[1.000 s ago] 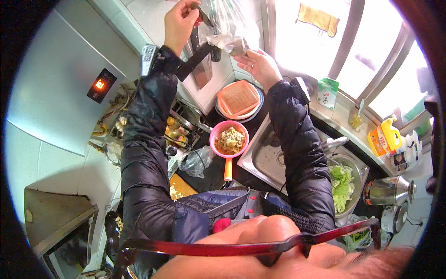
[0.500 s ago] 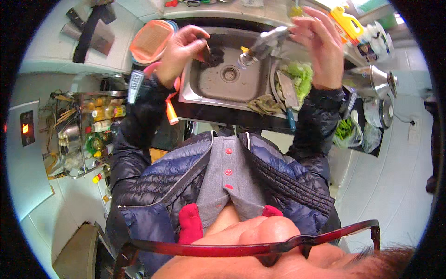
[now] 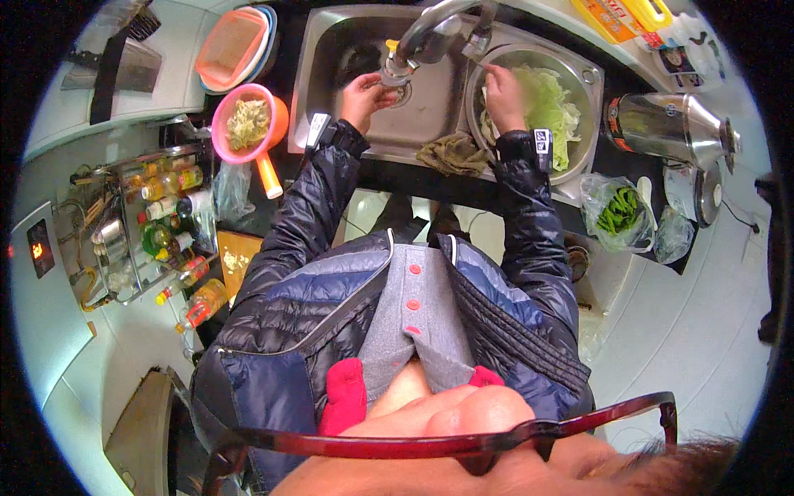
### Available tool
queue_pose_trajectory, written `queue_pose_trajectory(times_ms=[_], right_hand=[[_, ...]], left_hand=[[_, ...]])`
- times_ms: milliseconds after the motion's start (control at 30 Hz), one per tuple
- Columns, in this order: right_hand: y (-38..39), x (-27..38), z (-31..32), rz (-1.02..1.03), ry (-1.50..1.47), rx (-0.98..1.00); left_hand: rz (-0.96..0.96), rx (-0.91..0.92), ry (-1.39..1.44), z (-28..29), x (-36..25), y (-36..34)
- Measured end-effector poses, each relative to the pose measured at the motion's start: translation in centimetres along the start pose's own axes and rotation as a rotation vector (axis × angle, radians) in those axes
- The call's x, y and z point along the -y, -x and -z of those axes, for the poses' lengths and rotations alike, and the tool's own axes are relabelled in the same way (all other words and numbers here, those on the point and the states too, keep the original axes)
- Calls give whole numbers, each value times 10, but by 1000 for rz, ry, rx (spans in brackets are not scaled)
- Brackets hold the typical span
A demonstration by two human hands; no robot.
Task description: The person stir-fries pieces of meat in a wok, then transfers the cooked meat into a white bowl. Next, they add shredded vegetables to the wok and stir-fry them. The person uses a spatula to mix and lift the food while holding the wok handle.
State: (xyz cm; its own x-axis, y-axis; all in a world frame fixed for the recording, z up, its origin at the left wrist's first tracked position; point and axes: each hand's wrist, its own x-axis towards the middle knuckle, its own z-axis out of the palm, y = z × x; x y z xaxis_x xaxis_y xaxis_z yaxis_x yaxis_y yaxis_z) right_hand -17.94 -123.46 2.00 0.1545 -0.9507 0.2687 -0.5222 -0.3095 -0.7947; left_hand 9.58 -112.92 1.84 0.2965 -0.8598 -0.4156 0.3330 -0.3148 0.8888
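Far left, lit panel [image 3: 40, 250] on a pale surface, then a wire rack crowded with bottles [image 3: 169, 178]. Next, cutting board [image 3: 241, 269] with chopped pale bits, clear plastic bag [image 3: 233, 192] above it, pink strainer [image 3: 219, 136] with orange handle holding pale shredded food [image 3: 250, 124], orange plastic basket [image 3: 231, 51] on stacked round ware behind. Left hand [image 3: 361, 102] over the near left of the steel sink basin [image 3: 438, 95], fingers partly curled, tips by the faucet's nozzle end; can't tell if they touch or hold anything. Curved faucet [image 3: 426, 37] arches over the basin, between the hands at the far side. Crumpled brownish cloth [image 3: 453, 155] on the basin's near edge. Right hand [image 3: 504, 101] over the left part of a round steel bowl [image 3: 589, 136], fingers bent and close together near the faucet; grip contents unclear. Lettuce [image 3: 550, 103] in that bowl, just right of the hand. Further right, bagged green peppers [image 3: 620, 211], steel canister [image 3: 662, 124] lying sideways in view.
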Motion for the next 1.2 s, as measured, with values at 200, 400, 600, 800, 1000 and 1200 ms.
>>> queue_pose_trajectory(times_ms=[200,400,600,800,1000,1200], right_hand=[[37,36,-14,-185,-128,-3],[34,42,-81,-530,-582,365],[26,26,-101,-546,-737,540],[18,30,-97,-626,-1034,629],[21,25,-108,-389,-414,638],[11,19,-75,-698,-1186,799]], left_hand=[[-55,14,96,-44,25,-4],[-174,12,36,-57,35,6],[-98,-8,17,-41,44,13],[-61,35,97,-19,36,-2],[-79,5,-211,-29,45,-9],[-17,192,46,-23,39,-11]])
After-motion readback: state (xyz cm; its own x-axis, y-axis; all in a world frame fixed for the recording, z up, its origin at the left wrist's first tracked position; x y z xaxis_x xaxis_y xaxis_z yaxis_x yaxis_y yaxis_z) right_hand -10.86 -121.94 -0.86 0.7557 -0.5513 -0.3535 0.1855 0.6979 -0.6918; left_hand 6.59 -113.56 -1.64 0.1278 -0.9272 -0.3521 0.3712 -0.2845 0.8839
